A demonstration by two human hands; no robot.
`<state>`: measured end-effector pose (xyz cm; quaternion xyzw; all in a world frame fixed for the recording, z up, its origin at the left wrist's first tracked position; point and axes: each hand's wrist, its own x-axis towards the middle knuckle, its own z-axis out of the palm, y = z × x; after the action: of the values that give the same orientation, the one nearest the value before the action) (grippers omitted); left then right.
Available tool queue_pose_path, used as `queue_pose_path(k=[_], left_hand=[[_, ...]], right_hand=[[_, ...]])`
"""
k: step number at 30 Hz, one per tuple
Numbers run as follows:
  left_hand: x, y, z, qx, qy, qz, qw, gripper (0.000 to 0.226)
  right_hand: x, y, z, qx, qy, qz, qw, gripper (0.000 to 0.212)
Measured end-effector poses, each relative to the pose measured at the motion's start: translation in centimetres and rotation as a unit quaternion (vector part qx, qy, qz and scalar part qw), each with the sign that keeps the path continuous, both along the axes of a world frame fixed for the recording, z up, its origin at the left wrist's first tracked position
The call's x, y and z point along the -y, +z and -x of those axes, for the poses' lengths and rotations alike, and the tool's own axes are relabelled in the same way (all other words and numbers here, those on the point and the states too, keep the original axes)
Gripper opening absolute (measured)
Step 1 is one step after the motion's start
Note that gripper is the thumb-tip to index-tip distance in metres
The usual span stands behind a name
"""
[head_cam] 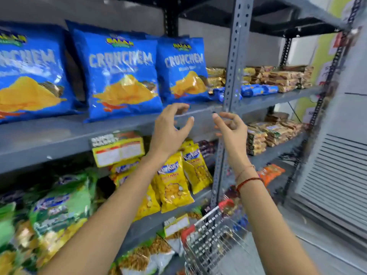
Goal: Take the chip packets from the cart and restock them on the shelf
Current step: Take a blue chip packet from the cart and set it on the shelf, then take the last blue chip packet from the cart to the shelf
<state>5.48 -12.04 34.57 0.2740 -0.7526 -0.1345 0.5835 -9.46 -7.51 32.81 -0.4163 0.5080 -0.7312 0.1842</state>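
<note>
Three blue Crunchem chip packets stand upright on the grey shelf (pixel 59 133): one at the left (pixel 29 76), one in the middle (pixel 121 76), one at the right (pixel 183 70). My left hand (pixel 170 128) hovers just below and in front of the right packet, fingers apart, holding nothing. My right hand (pixel 230 128) is beside it at the shelf's edge near the upright post, also with fingers apart and nothing in it. The wire cart (pixel 210 235) with red trim sits low at the bottom right; what it holds is hard to make out.
A perforated grey post (pixel 235 56) divides two shelf bays. Yellow Kurkure packets (pixel 174 181) and green packets (pixel 59 205) fill the lower shelf. Biscuit packs (pixel 282 76) lie in the right bay. A louvred white panel (pixel 337 175) stands at the far right.
</note>
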Motion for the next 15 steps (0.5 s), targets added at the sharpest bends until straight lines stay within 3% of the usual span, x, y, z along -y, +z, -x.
queue_pose_path(k=[7, 10, 15], left_hand=[[-2.2, -13.2, 9.0, 0.122, -0.112, -0.151, 0.975, 0.026], [-3.7, -19.8, 11.9, 0.209, -0.148, -0.254, 0.933, 0.031], [-6.2, -30.8, 14.6, 0.329, -0.188, -0.388, 0.840, 0.041]], right_hand=[[-6.6, -13.8, 7.4, 0.039, -0.122, -0.147, 0.981, 0.023], [-9.9, -21.1, 10.3, 0.081, -0.160, -0.228, 0.957, 0.027], [-16.2, -32.3, 13.2, 0.166, -0.203, -0.382, 0.886, 0.031]])
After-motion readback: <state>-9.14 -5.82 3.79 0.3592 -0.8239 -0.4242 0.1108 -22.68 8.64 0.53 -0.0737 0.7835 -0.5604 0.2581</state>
